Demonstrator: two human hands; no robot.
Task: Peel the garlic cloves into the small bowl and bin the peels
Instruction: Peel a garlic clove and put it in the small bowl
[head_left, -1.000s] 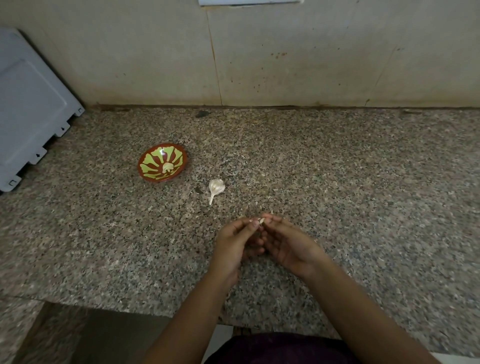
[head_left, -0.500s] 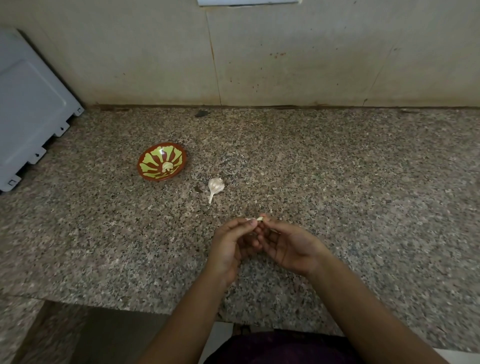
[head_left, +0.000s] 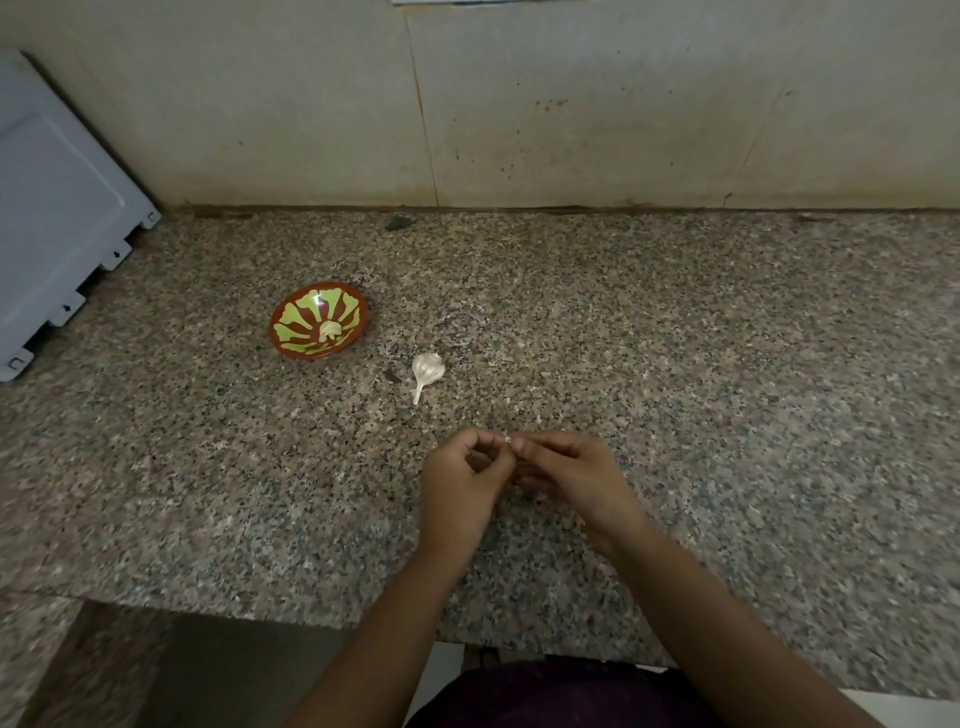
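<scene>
Both the left hand (head_left: 461, 491) and right hand (head_left: 577, 478) pinch the garlic clove (head_left: 507, 439) between curled fingers (head_left: 545, 442).

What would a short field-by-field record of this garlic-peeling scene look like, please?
surface: granite counter
bowl: small bowl, left of centre, with peeled garlic inside
bulb: garlic bulb lying on the counter between the bowl and the hands
left: left hand pinches a garlic clove
right: right hand pinches the same clove
bin: not in view
other: grey panel at far left
</scene>
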